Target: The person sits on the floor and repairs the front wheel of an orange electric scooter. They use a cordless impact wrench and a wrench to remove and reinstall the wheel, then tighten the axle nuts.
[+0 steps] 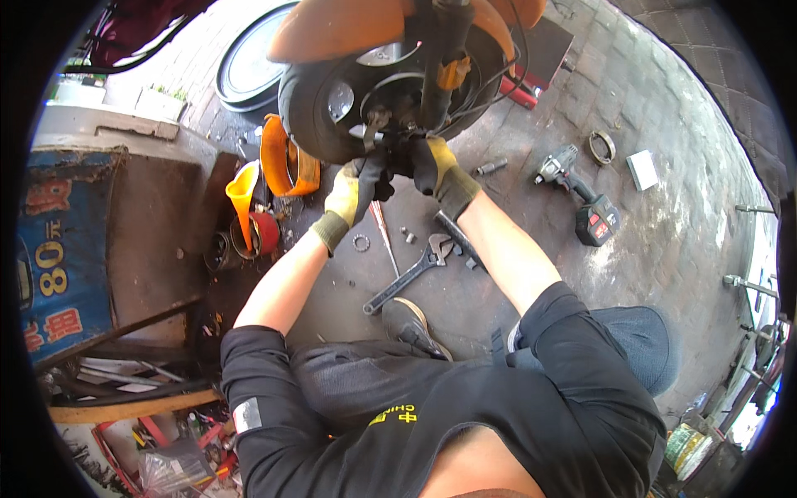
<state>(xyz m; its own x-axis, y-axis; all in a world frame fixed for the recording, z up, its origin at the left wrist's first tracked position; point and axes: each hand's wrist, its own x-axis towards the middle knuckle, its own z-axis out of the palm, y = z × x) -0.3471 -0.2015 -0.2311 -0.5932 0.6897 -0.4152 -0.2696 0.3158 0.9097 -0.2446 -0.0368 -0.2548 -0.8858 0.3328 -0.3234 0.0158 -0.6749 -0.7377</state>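
Both hands wear yellow and black work gloves and meet at the lower hub area of a scooter-type wheel (309, 116) under an orange fender (340, 35). My left hand (357, 189) is closed, its fingers curled against dark parts just below the hub. Close on its right, my right hand (440, 170) also grips there, beneath the dark fork leg (438, 91). What the fingers hold is dark and hidden by the gloves. Below them on the ground lie a screwdriver (384, 236), a large adjustable wrench (411, 276) and a small toothed ring (361, 235).
A cordless impact wrench (581, 192), socket (492, 166), metal ring (611, 151) and white box (642, 170) lie right. A bar (459, 236) lies by my right forearm. Left stand an orange funnel (241, 195), orange cover (274, 162) and black basin (228, 70). A red case (540, 54) sits behind.
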